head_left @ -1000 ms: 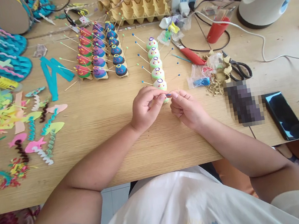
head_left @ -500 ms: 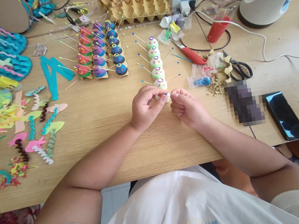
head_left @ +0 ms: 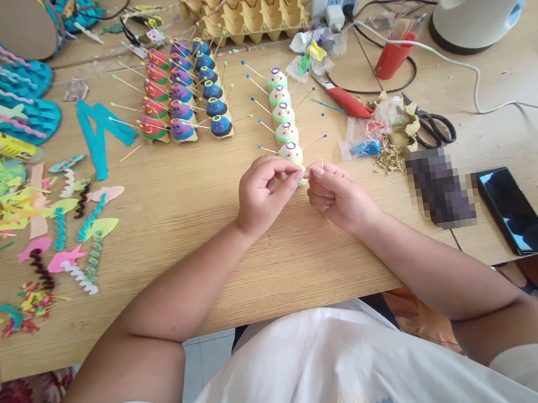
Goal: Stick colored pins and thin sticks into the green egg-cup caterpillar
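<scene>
My left hand (head_left: 268, 195) is closed in a pinch at the near end of the white-and-green carton strip (head_left: 282, 113); whatever its fingertips hold is too small to make out. Touching or nearly touching those fingertips is my right hand (head_left: 341, 194), its fingers curled round a thin toothpick (head_left: 322, 162) whose tip pokes up. The strip's domes carry purple rings, coloured dots and sticks with blue ends on both sides. The hands cover its nearest dome in part.
Red, purple and blue carton strips (head_left: 179, 94) stand at the back left. Paper cutouts (head_left: 31, 203) lie left. Egg trays (head_left: 252, 2) are behind. To the right are red-handled scissors (head_left: 348, 101), black-handled scissors (head_left: 434, 125), a red cup (head_left: 395, 56), a phone (head_left: 516, 210) and a lamp base (head_left: 474, 16).
My right fingertips have come closer to the left ones. The small blue bit seen at my left fingertips earlier is now hidden. The whole view has shifted slightly.
</scene>
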`<act>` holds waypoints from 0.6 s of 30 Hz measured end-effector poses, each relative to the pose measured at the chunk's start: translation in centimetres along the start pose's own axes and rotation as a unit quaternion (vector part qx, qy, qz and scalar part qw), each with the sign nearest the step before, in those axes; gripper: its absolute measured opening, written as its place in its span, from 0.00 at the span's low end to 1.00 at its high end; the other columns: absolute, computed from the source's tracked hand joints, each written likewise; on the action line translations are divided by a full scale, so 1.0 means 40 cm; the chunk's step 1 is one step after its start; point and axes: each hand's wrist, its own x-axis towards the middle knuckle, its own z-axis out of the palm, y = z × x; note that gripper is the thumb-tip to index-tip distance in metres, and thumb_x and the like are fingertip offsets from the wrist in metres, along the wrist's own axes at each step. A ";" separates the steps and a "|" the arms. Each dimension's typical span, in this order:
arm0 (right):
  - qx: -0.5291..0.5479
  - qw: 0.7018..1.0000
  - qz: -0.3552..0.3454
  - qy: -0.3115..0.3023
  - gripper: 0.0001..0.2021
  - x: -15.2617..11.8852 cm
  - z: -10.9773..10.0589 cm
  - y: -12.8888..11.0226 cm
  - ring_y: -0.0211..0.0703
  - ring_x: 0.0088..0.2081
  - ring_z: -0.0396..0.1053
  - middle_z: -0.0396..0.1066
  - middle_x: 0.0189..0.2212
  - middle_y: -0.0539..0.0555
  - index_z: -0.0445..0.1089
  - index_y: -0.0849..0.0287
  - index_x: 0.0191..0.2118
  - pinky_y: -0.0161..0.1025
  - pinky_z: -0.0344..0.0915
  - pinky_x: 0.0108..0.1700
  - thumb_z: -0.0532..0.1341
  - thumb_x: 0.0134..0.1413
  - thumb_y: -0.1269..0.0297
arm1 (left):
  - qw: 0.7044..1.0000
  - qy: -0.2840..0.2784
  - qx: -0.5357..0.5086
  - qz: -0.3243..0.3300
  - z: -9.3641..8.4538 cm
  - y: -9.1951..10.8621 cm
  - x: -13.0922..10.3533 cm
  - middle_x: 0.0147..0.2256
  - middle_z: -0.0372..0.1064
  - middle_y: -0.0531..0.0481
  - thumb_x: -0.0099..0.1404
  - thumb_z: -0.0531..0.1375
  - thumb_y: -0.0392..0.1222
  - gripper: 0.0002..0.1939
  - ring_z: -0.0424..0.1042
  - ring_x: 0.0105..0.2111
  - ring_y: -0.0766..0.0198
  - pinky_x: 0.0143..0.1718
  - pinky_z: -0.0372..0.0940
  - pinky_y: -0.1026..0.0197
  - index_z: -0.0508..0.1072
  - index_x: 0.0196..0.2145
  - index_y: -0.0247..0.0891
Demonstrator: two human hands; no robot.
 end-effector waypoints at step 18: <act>0.025 0.999 -0.002 0.023 0.23 0.004 -0.001 -0.006 0.28 0.20 0.38 0.47 0.19 0.38 0.63 0.55 0.32 0.34 0.35 0.24 0.77 0.46 0.51 | 0.996 0.009 -0.052 -0.074 0.002 -0.022 -0.005 0.31 0.75 0.53 0.65 0.70 0.56 0.15 0.71 0.30 0.68 0.32 0.66 0.62 0.77 0.35 0.42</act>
